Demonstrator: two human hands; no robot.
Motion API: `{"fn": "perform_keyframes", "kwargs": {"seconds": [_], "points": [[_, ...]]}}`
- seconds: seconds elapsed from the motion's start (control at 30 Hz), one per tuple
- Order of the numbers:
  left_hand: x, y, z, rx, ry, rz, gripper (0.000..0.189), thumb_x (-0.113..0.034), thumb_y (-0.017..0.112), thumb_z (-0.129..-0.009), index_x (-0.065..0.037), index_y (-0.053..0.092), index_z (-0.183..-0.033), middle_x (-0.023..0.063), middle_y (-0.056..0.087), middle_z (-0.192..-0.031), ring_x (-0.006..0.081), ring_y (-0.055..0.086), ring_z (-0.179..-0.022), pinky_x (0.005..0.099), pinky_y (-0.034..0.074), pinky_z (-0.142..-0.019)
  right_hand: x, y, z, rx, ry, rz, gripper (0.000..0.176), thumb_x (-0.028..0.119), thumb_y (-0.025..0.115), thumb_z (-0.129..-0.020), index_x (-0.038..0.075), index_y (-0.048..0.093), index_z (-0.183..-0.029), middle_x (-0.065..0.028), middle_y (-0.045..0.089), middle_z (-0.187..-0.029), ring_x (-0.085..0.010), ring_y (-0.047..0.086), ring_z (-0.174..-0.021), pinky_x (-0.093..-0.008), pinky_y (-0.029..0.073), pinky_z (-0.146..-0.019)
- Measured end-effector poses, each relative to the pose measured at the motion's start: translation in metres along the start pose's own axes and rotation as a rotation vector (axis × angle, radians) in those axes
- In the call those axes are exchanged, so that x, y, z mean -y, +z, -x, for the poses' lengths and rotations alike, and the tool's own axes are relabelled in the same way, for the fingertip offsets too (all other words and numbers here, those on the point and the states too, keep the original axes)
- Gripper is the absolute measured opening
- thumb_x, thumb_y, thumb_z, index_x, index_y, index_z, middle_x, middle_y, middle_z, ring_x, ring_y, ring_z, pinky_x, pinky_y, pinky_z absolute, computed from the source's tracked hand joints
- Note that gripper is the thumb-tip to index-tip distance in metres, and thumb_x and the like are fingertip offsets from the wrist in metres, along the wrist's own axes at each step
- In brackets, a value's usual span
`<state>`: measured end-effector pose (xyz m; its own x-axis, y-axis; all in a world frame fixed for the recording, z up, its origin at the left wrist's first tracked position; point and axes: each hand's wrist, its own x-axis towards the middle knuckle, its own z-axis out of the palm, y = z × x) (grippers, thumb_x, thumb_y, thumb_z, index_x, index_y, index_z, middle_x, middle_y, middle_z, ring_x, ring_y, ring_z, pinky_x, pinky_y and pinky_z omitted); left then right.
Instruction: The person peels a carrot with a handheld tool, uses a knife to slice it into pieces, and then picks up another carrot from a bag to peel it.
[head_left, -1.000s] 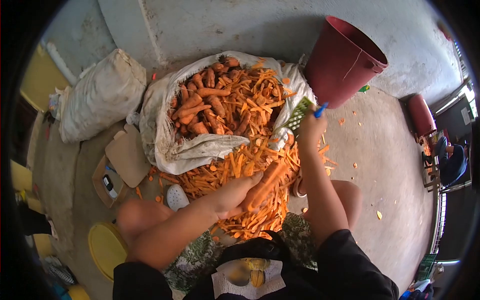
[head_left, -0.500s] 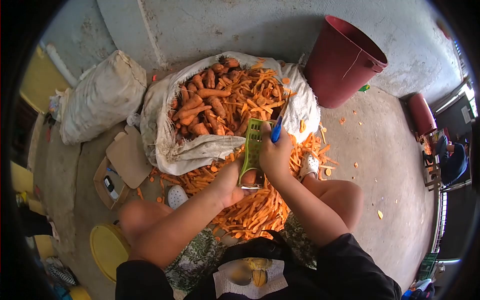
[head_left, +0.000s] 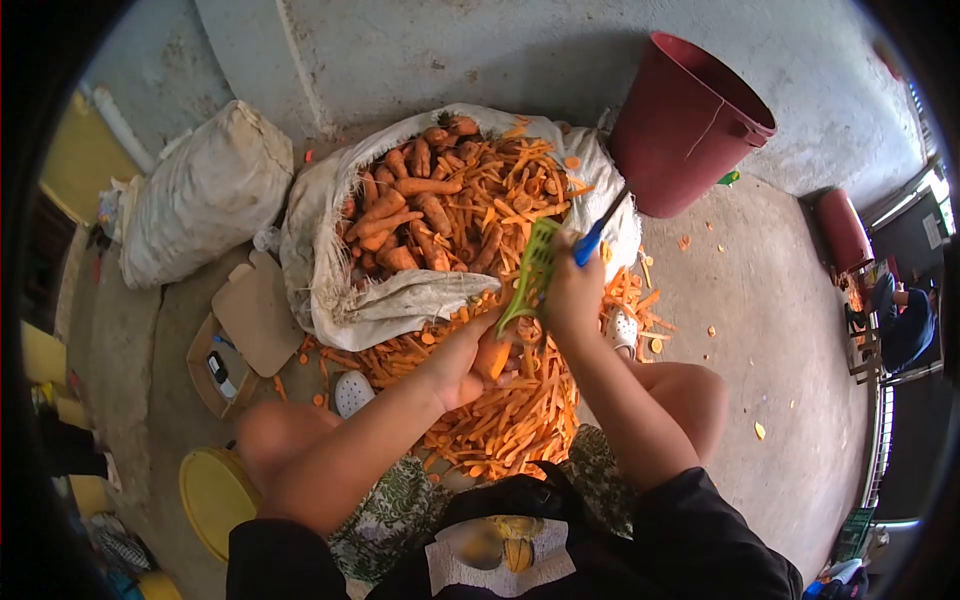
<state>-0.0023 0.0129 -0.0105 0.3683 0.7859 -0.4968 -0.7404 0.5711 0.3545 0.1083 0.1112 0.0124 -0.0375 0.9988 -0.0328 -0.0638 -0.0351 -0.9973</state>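
Note:
My left hand (head_left: pixel 456 366) is wrapped round a carrot (head_left: pixel 492 357) with a cut, bright orange end, above a heap of carrot sticks (head_left: pixel 510 430). My right hand (head_left: pixel 577 295) holds a green slotted cutter (head_left: pixel 530 275) together with a knife with a blue handle (head_left: pixel 590 243), its blade pointing up and right. The cutter is tilted and lies right beside the carrot. Beyond my hands is an open white sack (head_left: pixel 345 315) with whole carrots (head_left: pixel 385 215) on its left side and cut sticks (head_left: pixel 520 185) on its right.
A red bucket (head_left: pixel 660 130) stands behind on the right, against the wall. On the left are a full white sack (head_left: pixel 210 200), an open cardboard box (head_left: pixel 205 385) and a yellow lidded bucket (head_left: pixel 215 500). A person (head_left: pixel 905 320) is at the far right.
The cutter has swung up and right, away from my left hand, and tilted. My right hand has moved slightly right with the knife. The carrot in my left hand now shows more plainly.

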Motion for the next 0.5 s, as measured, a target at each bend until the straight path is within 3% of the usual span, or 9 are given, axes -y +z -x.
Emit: {"fn": "perform_keyframes", "kwargs": {"seconds": [0.03,0.07,0.1,0.13,0.33,0.4,0.5], "points": [[0.0,0.002,0.0,0.023,0.057,-0.003,0.03,-0.034,0.035,-0.092,-0.008,0.047,-0.1,0.005,0.05,-0.08,0.0147,0.049,-0.067,0.0258,0.039,-0.051,0.004,0.008,0.012,0.015,0.016,0.022,0.021,0.021,0.049,-0.088,0.002,0.049,-0.078,-0.0017,0.046,-0.056,-0.0091,0.045,-0.05,-0.0254,0.035,-0.043],[0.0,0.004,0.001,0.047,0.113,-0.006,0.03,-0.035,0.035,-0.092,-0.009,0.048,-0.101,0.005,0.053,-0.083,0.015,0.051,-0.068,0.0261,0.039,-0.05,0.0,0.014,0.02,0.018,-0.093,0.054,0.02,0.021,0.049,-0.088,0.004,0.052,-0.077,0.0022,0.044,-0.056,-0.0052,0.038,-0.047,-0.0224,0.032,-0.043],[0.001,0.012,0.001,-0.081,0.097,0.03,0.03,-0.035,0.034,-0.092,-0.01,0.048,-0.101,0.0046,0.057,-0.087,0.0153,0.054,-0.069,0.0265,0.04,-0.048,-0.004,0.013,0.022,0.021,-0.137,0.159,0.02,0.02,0.049,-0.088,0.003,0.052,-0.078,0.0017,0.046,-0.057,-0.0052,0.04,-0.048,-0.0223,0.034,-0.044],[0.002,0.013,0.001,-0.082,0.096,0.031,0.03,-0.035,0.034,-0.092,-0.01,0.048,-0.101,0.0046,0.057,-0.087,0.0153,0.054,-0.069,0.0265,0.04,-0.048,-0.008,0.012,0.022,0.023,-0.18,0.263,0.019,0.019,0.049,-0.088,0.002,0.052,-0.078,0.0011,0.047,-0.058,-0.0051,0.041,-0.05,-0.0222,0.035,-0.045],[0.004,0.002,-0.003,0.008,0.119,-0.044,0.033,-0.038,0.032,-0.093,-0.01,0.047,-0.102,0.0045,0.056,-0.086,0.0146,0.053,-0.071,0.0251,0.041,-0.051,-0.011,0.01,0.015,-0.04,-0.203,0.286,0.023,0.021,0.049,-0.089,0.0,0.053,-0.08,0.001,0.046,-0.058,-0.0054,0.04,-0.051,-0.0236,0.033,-0.044],[0.004,0.0,-0.002,0.121,0.011,-0.055,0.037,-0.041,0.03,-0.093,-0.009,0.047,-0.1,0.0048,0.052,-0.081,0.0136,0.051,-0.069,0.0242,0.04,-0.053,-0.008,0.003,-0.003,-0.141,-0.132,0.227,0.026,0.024,0.048,-0.089,0.001,0.053,-0.078,0.0012,0.046,-0.057,-0.006,0.038,-0.048,-0.0244,0.03,-0.042],[0.011,0.014,0.012,0.026,-0.064,-0.221,0.038,-0.042,0.03,-0.093,-0.008,0.046,-0.096,0.0044,0.046,-0.076,0.0124,0.047,-0.067,0.0245,0.039,-0.054,-0.011,-0.025,-0.046,-0.322,-0.119,0.201,0.029,0.024,0.045,-0.09,0.001,0.048,-0.073,-0.0015,0.046,-0.054,-0.0089,0.04,-0.047,-0.0275,0.033,-0.043]]}}
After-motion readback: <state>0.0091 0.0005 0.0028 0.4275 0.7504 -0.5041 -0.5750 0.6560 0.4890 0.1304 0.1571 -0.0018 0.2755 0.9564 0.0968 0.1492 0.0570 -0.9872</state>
